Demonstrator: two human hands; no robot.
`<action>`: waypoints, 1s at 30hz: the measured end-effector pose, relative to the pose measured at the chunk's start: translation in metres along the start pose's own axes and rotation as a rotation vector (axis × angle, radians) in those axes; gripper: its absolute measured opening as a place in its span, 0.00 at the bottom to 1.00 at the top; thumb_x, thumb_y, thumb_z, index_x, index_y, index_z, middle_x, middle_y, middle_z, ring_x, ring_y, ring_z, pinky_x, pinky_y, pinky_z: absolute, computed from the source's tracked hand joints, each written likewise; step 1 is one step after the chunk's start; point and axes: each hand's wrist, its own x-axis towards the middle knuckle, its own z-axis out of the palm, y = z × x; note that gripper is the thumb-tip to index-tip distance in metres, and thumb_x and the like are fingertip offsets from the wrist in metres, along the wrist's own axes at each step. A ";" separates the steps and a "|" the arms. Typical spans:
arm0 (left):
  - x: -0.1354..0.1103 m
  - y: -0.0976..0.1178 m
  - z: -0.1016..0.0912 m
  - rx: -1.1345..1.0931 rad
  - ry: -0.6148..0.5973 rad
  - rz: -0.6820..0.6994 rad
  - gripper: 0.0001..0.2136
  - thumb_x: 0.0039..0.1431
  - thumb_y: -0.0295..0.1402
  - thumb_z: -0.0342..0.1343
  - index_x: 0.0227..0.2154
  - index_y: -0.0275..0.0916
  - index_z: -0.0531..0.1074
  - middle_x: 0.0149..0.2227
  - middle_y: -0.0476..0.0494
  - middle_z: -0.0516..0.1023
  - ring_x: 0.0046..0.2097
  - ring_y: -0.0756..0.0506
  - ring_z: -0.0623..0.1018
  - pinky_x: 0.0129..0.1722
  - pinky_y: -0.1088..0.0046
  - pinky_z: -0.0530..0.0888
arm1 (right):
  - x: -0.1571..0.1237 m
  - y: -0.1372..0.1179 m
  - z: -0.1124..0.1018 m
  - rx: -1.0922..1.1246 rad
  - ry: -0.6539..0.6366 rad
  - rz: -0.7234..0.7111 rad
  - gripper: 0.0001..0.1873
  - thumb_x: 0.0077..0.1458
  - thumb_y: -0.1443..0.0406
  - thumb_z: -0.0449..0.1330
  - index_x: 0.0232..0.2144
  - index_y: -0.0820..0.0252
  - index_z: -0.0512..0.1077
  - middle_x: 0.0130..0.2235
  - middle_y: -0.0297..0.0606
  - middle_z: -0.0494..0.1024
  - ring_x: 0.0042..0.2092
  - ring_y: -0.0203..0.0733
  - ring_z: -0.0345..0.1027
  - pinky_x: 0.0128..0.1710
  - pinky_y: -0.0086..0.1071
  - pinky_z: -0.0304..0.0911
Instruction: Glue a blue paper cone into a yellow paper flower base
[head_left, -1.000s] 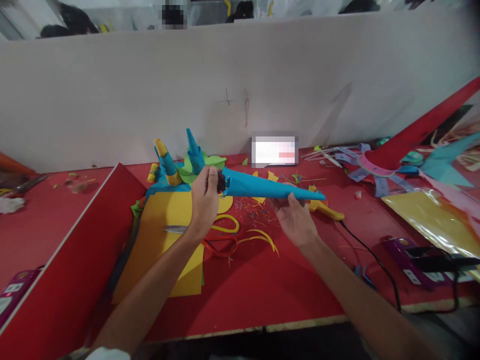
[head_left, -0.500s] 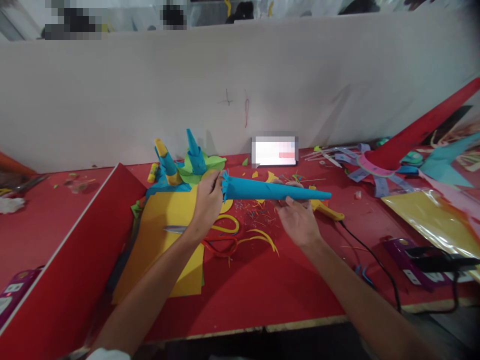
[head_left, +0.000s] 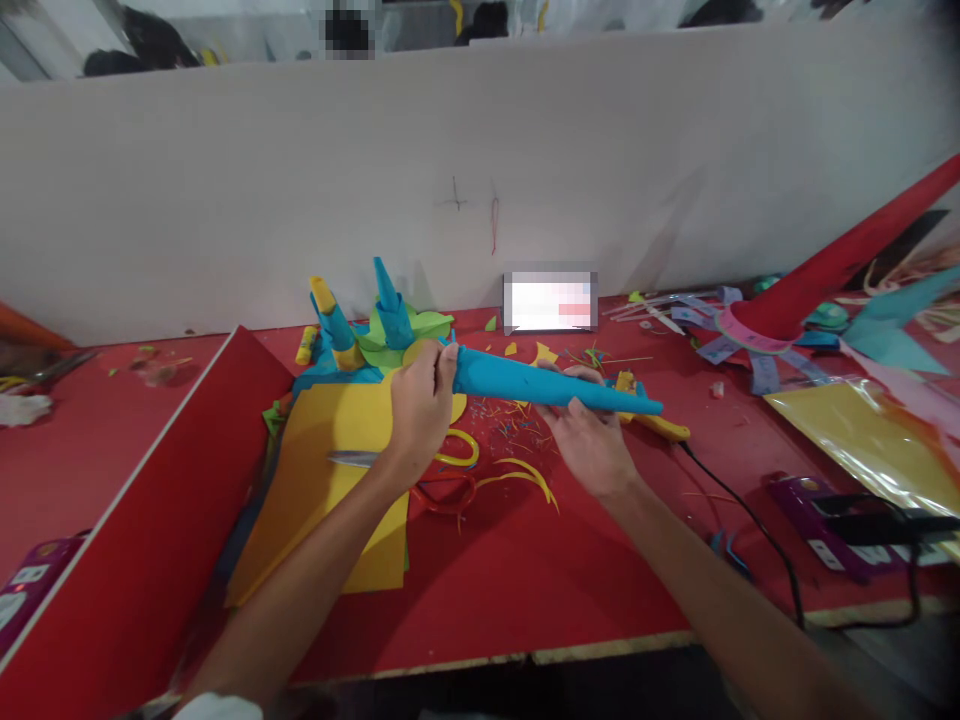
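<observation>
Over the red tabletop [head_left: 480, 610], the blue paper cone [head_left: 525, 381] is dipping slightly at its tip; the left hand [head_left: 421, 410] is now covering and gripping its fringed wide end, apparently firming the hold, while the right hand [head_left: 592, 447] is cradling the narrower half.

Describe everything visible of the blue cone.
The blue cone looks like rolled paper, matte, tapering from a wide end to a narrow tip. It is held nearly level above the red table, its tip dipping slightly in the picture. The left hand grips the wide end, hiding much of its rim; the right hand holds it nearer the tip.
</observation>
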 end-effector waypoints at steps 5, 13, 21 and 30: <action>0.002 -0.002 0.001 -0.074 0.007 -0.060 0.25 0.75 0.54 0.45 0.26 0.42 0.57 0.23 0.52 0.59 0.25 0.50 0.60 0.28 0.69 0.55 | 0.002 0.010 -0.009 0.017 0.107 0.017 0.22 0.52 0.50 0.77 0.45 0.43 0.74 0.57 0.31 0.82 0.60 0.49 0.75 0.68 0.56 0.67; 0.009 -0.010 0.003 -0.374 -0.083 -0.187 0.23 0.71 0.53 0.51 0.26 0.42 0.60 0.25 0.51 0.62 0.28 0.49 0.62 0.27 0.71 0.59 | 0.008 0.004 -0.016 0.015 0.161 -0.030 0.21 0.53 0.54 0.77 0.47 0.41 0.76 0.58 0.31 0.82 0.67 0.50 0.70 0.70 0.57 0.65; 0.004 -0.006 0.009 -0.346 -0.045 -0.169 0.22 0.74 0.48 0.49 0.25 0.42 0.58 0.24 0.51 0.60 0.27 0.49 0.60 0.28 0.69 0.58 | 0.005 0.001 -0.007 -0.009 0.096 -0.032 0.22 0.53 0.55 0.76 0.48 0.41 0.75 0.61 0.31 0.81 0.70 0.50 0.67 0.72 0.57 0.61; 0.001 -0.007 0.005 -0.144 0.009 -0.094 0.28 0.74 0.58 0.43 0.24 0.42 0.57 0.22 0.52 0.58 0.24 0.50 0.59 0.26 0.68 0.54 | 0.003 0.003 -0.006 -0.015 0.062 -0.004 0.25 0.53 0.56 0.77 0.51 0.39 0.74 0.58 0.31 0.82 0.67 0.50 0.70 0.69 0.59 0.66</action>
